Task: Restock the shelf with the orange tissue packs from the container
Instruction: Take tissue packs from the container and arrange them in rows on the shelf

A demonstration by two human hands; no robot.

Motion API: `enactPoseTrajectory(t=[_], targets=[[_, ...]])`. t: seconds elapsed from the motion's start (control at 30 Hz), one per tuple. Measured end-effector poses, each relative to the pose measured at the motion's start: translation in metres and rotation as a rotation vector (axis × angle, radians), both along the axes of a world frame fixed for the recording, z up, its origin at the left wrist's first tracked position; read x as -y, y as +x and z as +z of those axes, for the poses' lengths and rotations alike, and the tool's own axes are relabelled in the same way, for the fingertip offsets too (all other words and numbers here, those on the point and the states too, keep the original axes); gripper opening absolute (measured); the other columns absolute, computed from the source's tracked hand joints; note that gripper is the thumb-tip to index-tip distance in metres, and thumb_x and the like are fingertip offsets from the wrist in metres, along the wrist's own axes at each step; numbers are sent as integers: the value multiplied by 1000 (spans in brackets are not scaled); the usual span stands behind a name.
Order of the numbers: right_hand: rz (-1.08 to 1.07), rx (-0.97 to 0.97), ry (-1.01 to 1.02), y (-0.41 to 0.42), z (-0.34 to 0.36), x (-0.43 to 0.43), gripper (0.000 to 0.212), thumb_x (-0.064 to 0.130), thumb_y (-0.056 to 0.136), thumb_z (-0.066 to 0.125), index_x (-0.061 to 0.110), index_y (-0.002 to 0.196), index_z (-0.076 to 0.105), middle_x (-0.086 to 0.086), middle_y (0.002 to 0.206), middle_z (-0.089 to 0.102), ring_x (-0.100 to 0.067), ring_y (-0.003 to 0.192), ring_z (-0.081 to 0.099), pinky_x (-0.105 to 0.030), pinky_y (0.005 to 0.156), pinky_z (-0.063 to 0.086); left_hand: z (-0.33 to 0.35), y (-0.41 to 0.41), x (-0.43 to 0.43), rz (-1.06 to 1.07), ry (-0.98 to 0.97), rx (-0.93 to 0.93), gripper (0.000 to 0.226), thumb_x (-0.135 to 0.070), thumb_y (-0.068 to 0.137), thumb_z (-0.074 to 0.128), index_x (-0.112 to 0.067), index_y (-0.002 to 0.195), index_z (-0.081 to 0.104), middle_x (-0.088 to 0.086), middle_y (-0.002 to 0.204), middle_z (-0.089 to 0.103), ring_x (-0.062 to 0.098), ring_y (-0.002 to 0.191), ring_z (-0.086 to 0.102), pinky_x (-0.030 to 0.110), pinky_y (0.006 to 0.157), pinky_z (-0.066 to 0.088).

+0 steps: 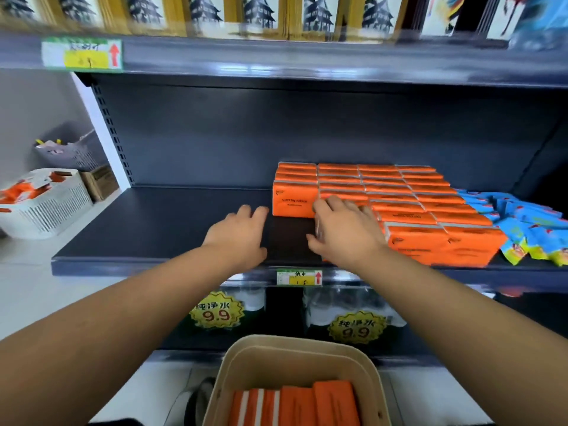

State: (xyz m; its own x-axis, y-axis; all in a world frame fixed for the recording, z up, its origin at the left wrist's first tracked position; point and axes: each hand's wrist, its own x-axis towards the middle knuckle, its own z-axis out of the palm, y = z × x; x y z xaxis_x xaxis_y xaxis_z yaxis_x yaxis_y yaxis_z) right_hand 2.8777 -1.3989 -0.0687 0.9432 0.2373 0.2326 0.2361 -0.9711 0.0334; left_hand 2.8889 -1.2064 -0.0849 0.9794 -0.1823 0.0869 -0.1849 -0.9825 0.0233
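Rows of orange tissue packs (pixel 399 204) stand on the dark shelf (pixel 172 222), filling its right half. The leftmost row's front pack (pixel 293 201) stands further back than the other rows' fronts. My right hand (pixel 344 229) lies with spread fingers against the packs of the second row, just right of that gap. My left hand (pixel 242 232) hovers flat over the bare shelf, left of the front pack, holding nothing. Below, a tan container (pixel 295 361) holds several more orange packs (pixel 295 404).
Blue snack packets (pixel 528 229) lie on the shelf right of the orange rows. A white basket (pixel 46 204) with orange items sits at the left on a pale counter. Bottled water with yellow price tags (pixel 216 313) fills the lower shelf. An upper shelf edge (pixel 307 56) overhangs.
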Motion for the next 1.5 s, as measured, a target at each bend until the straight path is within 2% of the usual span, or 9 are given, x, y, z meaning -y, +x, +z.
enactPoseTrajectory(t=[0.2, 0.4, 0.7, 0.83, 0.97, 1.1, 1.23, 1.37, 1.5], targets=[[-57, -81, 6, -56, -53, 10, 47, 49, 88, 53, 20, 124, 44, -6, 126, 50, -30, 119, 47, -45, 93, 38, -53, -61, 0, -29, 22, -18, 54, -32, 87, 58, -18, 134, 35, 9, 126, 45, 32, 112, 51, 41, 73, 46], [-73, -291, -50, -95, -126, 18, 45, 45, 91, 51, 21, 128, 42, -4, 130, 47, -28, 122, 45, -45, 94, 39, -135, -107, 6, 1, -73, -204, 56, -29, 89, 57, -24, 139, 31, 5, 129, 45, 28, 109, 54, 39, 75, 49], [-95, -533, -142, -118, -219, 18, 48, 41, 92, 51, 19, 133, 41, -8, 138, 47, -31, 127, 43, -46, 99, 37, -234, -142, 15, 29, -70, -509, 48, -28, 88, 56, -20, 131, 36, 10, 130, 48, 33, 114, 52, 45, 84, 48], [-52, -724, -215, -136, -266, 14, 47, 33, 93, 49, 19, 137, 38, -10, 140, 44, -32, 128, 40, -46, 98, 38, -268, -161, 8, -3, 9, -637, 61, -25, 91, 50, -20, 146, 24, 12, 144, 36, 35, 126, 44, 47, 96, 44], [-5, -895, -283, -152, -298, 10, 50, 31, 93, 51, 18, 139, 38, -10, 142, 40, -32, 130, 39, -47, 101, 34, -284, -174, 7, -38, 62, -738, 72, -29, 88, 57, -22, 149, 21, 10, 148, 30, 32, 129, 42, 45, 101, 43], [57, -1000, -360, -158, -312, 12, 64, 43, 90, 58, 19, 144, 33, -10, 151, 32, -33, 135, 34, -52, 108, 27, -284, -175, 11, -78, 38, -723, 54, -27, 86, 60, -18, 136, 41, 8, 134, 44, 29, 120, 49, 43, 95, 45], [69, -1049, -342, -153, -319, 17, 65, 47, 88, 61, 24, 143, 37, -6, 151, 34, -32, 139, 26, -55, 111, 16, -283, -173, 9, -131, 53, -766, 52, -32, 83, 58, -20, 132, 46, 6, 127, 50, 26, 115, 52, 41, 94, 46], [89, -1094, -386, -152, -324, 19, 68, 45, 85, 64, 26, 144, 35, -5, 149, 37, -31, 141, 22, -56, 112, 10, -283, -173, 4, -214, 168, -864, 55, -41, 82, 59, -22, 133, 46, 6, 130, 50, 27, 119, 48, 43, 103, 37], [94, -1090, -395, -157, -333, 23, 83, 34, 84, 67, 28, 151, 18, -5, 153, 34, -30, 143, 25, -57, 114, 5, -289, -173, -1, -228, 236, -912, 53, -41, 83, 63, -25, 130, 47, 5, 134, 50, 27, 125, 45, 48, 112, 26]])
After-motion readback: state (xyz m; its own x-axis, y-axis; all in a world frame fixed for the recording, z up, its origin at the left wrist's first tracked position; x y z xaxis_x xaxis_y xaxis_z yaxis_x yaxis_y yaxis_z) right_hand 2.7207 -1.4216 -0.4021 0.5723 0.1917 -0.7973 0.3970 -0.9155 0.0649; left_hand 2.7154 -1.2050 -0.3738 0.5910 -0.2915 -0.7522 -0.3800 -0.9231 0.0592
